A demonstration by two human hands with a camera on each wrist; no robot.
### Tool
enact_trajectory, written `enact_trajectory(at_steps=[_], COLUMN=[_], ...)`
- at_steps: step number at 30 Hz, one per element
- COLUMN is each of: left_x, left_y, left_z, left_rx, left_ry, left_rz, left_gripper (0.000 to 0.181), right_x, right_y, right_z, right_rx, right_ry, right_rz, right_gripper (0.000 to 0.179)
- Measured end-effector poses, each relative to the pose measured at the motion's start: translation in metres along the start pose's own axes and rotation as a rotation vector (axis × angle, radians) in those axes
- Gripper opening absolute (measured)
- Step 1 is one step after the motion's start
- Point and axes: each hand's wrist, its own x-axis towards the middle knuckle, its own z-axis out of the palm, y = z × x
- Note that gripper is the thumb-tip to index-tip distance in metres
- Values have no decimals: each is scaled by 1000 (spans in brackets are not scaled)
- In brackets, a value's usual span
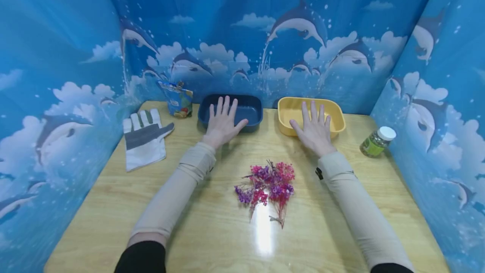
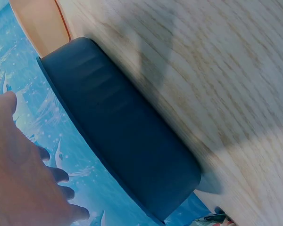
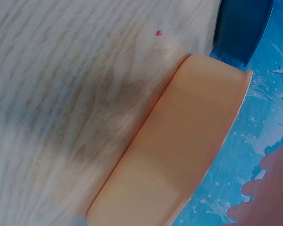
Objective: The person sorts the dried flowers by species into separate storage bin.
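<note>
My left hand [image 1: 222, 125] hovers with spread fingers over the front of a dark blue basin [image 1: 250, 101], holding nothing. To its right, my right hand [image 1: 314, 132] is likewise spread, palm down, in front of and above a yellow basin [image 1: 339, 117]. Both wrist views show the outer walls of the basins, the blue one [image 2: 118, 127] and the yellow one [image 3: 165, 146], with the hands at the edge of the picture. Between the forearms lies a bunch of dried pink and purple flowers [image 1: 267, 184] on the wooden table.
A white and grey work glove [image 1: 145, 138] lies flat at the left. Behind it stands a blue pouch [image 1: 177, 99]. On the right is a jar [image 1: 377, 142] with a white lid and green label. Dolphin-print curtains [image 1: 235, 24] enclose the table [image 1: 303, 231] at the back and sides.
</note>
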Motion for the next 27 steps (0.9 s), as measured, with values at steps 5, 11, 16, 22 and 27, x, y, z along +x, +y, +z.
enact_trajectory(at_steps=[5,11,16,22,27], left_x=[-5,-5,-4,-5,-6], left_y=[-1,-6,-20,-42,-63], left_z=[-1,-11,-13,-14,-11], left_rx=[-28,-122,-166,-298,-411], left_ry=[-16,22,66,91,92], left_rz=[-6,-37,-122,-210,-283], left_gripper=[90,86,82,76,78], right_x=[-3,-22,-51,-84,-108], right_y=[-2,-22,-52,-79,-93], right_z=[1,-11,-23,-26,-21], right_rx=[5,2,12,83,111], right_ry=[-19,-14,-109,-213,-225], right_rz=[6,-6,-20,-56,-86], right_gripper=[88,85,81,83,83])
